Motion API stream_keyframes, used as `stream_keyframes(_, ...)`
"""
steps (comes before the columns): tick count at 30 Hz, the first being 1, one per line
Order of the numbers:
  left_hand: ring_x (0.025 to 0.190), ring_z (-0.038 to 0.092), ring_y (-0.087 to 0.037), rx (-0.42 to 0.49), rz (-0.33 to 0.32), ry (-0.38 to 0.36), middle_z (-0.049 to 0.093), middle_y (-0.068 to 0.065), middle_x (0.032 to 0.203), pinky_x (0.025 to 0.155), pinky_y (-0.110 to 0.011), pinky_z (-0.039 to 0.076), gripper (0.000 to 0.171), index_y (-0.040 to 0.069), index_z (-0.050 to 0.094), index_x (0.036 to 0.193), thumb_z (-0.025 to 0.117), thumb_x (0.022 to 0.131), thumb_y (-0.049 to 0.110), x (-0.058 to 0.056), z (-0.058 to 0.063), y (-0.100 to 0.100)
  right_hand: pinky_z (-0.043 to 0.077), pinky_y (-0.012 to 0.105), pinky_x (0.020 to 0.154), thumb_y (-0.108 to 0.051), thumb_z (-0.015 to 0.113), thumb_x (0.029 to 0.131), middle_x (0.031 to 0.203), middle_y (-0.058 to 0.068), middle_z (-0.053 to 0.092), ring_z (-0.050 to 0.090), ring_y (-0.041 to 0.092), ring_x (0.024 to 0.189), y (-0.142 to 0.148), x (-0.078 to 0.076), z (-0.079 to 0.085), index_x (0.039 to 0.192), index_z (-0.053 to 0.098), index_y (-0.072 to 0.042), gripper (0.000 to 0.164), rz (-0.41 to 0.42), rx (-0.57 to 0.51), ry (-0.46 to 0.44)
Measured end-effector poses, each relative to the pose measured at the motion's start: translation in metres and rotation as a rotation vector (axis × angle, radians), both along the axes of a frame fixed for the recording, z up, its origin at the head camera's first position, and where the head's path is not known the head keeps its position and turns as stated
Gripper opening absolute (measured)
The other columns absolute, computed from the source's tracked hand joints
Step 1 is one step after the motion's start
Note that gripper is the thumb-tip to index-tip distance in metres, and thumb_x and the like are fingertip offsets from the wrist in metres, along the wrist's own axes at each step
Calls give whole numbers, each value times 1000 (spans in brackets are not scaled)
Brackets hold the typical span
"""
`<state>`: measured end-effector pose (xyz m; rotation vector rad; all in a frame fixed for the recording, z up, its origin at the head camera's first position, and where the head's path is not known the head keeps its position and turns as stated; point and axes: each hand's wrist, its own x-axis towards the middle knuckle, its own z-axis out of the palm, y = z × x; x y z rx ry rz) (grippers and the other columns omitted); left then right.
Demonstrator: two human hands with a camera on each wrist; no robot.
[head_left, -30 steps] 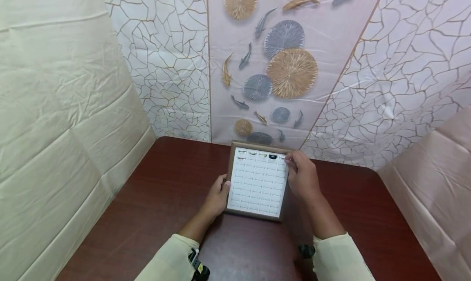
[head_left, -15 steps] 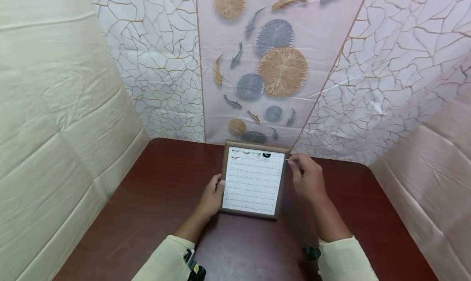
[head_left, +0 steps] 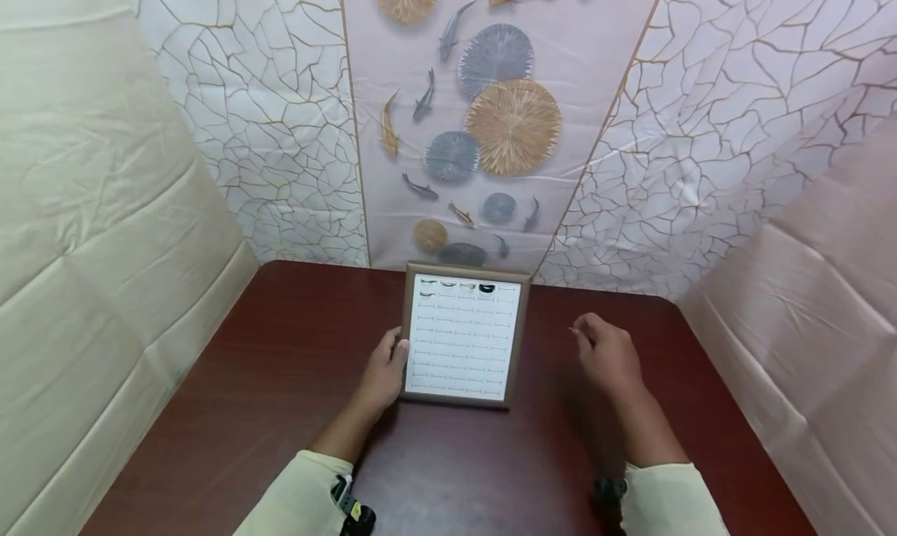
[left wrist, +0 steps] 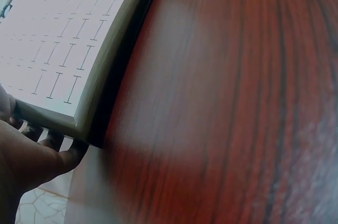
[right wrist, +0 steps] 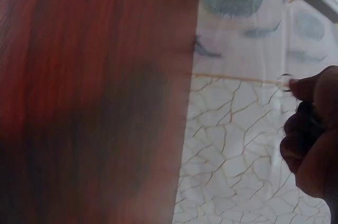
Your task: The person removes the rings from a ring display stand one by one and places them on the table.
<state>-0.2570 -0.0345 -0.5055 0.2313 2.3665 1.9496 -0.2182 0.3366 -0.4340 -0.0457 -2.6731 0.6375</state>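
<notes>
A ring display tray [head_left: 462, 347], with a brown frame and a white slotted pad, stands tilted on the table. Several rings sit in its top row, among them a thick black ring [head_left: 487, 288]. One more ring [head_left: 427, 294] is at the left of the second row. My left hand [head_left: 381, 374] grips the tray's left side, thumb on the front and fingers behind. My right hand [head_left: 612, 358] is off to the right, apart from the tray. Between its thumb and fingertips it pinches a small thin ring [right wrist: 285, 75], mostly hidden by the fingers.
The dark red wooden table [head_left: 448, 474] reaches back to a patterned cloth backdrop [head_left: 280, 131]. Pale cloth walls stand on the left [head_left: 105, 248] and right [head_left: 806, 326]. Both wrists wear dark strapped devices.
My right hand has drawn a ring out of the top row's right end and moved right, away from the tray. My left hand keeps its grip. The head view has shifted.
</notes>
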Motion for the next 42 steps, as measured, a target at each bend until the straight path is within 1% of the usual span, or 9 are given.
stream_keyframes(3, 132, 62, -39, 2, -9, -16, 61, -26, 149, 114, -59, 48, 47, 5, 42, 163, 41, 120, 24, -1, 0, -1, 46, 39, 61, -8, 61, 108, 107, 18, 80, 68, 29, 78, 12, 0, -6, 114, 72, -8, 13, -26, 49, -123)
stream_keyframes(5, 135, 60, -39, 2, -11, -26, 60, -26, 151, 115, -59, 47, 48, 6, 41, 164, 41, 120, 26, -2, 0, -1, 47, 40, 61, -5, 58, 105, 106, 19, 79, 69, 30, 81, 18, 0, -8, 113, 72, -8, 17, -35, 68, -209)
stream_keyframes(10, 135, 60, -39, -1, -6, -27, 59, -26, 151, 116, -60, 46, 48, 5, 42, 164, 42, 120, 25, -2, 0, -1, 48, 40, 62, -10, 56, 103, 93, 13, 73, 66, 27, 79, 26, 1, -13, 98, 71, -11, 16, -11, 98, -431)
stream_keyframes(13, 134, 60, -39, -3, -6, -22, 60, -26, 151, 115, -60, 47, 47, 5, 43, 163, 42, 120, 24, -2, 0, -2, 48, 39, 62, -14, 56, 102, 89, 10, 70, 63, 25, 76, 27, 0, -16, 91, 70, -13, 18, 9, 98, -517)
stream_keyframes(23, 142, 55, -40, -6, -14, -35, 57, -25, 156, 120, -61, 43, 48, 8, 43, 164, 44, 120, 27, -4, -2, -4, 48, 42, 65, -14, 57, 103, 91, 11, 69, 62, 26, 79, 26, -5, -27, 88, 69, -13, 19, 21, 126, -617)
stream_keyframes(26, 142, 55, -40, -2, -15, -31, 58, -24, 156, 120, -61, 43, 48, 8, 44, 163, 45, 119, 27, -3, -3, -4, 48, 42, 65, -13, 58, 102, 90, 11, 69, 61, 26, 80, 24, -6, -29, 86, 68, -13, 19, 32, 142, -618)
stream_keyframes(33, 140, 57, -39, -11, -16, -29, 59, -24, 153, 119, -61, 44, 48, 7, 44, 163, 44, 120, 27, -2, -1, -3, 48, 43, 67, -17, 61, 101, 92, 11, 67, 59, 26, 80, 20, -4, -26, 87, 68, -11, 16, 44, 168, -663)
stream_keyframes(37, 135, 59, -36, -20, -20, -39, 61, -21, 150, 116, -58, 46, 48, 9, 44, 163, 44, 120, 28, 0, -1, -4, 49, 43, 68, -18, 64, 102, 91, 12, 69, 60, 26, 80, 19, -4, -28, 88, 70, -10, 18, 50, 179, -663)
stream_keyframes(42, 132, 60, -35, 1, -18, -30, 62, -22, 148, 114, -56, 47, 47, 7, 44, 162, 44, 120, 26, -1, 0, -5, 47, 42, 69, -13, 68, 98, 90, 10, 69, 58, 25, 80, 18, -5, -31, 88, 73, -11, 11, 63, 170, -643)
